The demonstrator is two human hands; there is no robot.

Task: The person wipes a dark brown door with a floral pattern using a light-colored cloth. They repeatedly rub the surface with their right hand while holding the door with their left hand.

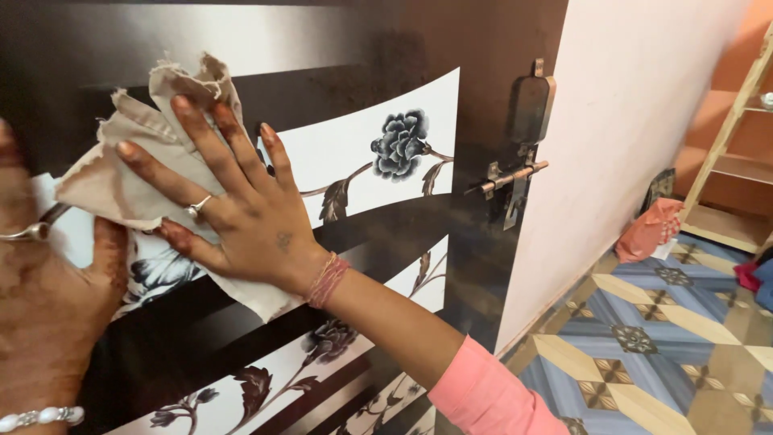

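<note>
At far left, the left hand [40, 290] is seen flat against the dark door [201, 338], fingers spread and released; nothing is gripped. A ring is worn on one finger and a pearl bracelet [40, 417] at the wrist. The thumb lies just beside the lower edge of the cloth, though contact cannot be confirmed.

The beige cloth [121, 173] is held against the door panel, over the white band printed with dark flowers [398, 145]. It is crumpled, with frayed edges; one corner stands up above the fingertips and another hangs below the palm.

The right hand [241, 217] is pressed onto the cloth with fingers splayed and extended, not clenched; the cloth is pinned under the palm and fingers rather than pinched. A ring, a red thread band at the wrist and a pink sleeve [491, 395] are noted.

Further right, a metal latch [515, 173] with a sliding bolt is mounted near the door edge, beside the pale wall [628, 145]. Beyond it, patterned floor tiles [660, 338], an orange bundle [648, 229] on the floor and a wooden shelf frame [729, 161] are visible.

Risks, as judged: because the cloth is only pressed flat, it could slip out and drop if pressure is eased. The loose frayed corner could catch on the bolt if the cloth is carried that far right, and knuckles could strike the latch. The door may swing under hand pressure; whether it is bolted cannot be told.
</note>
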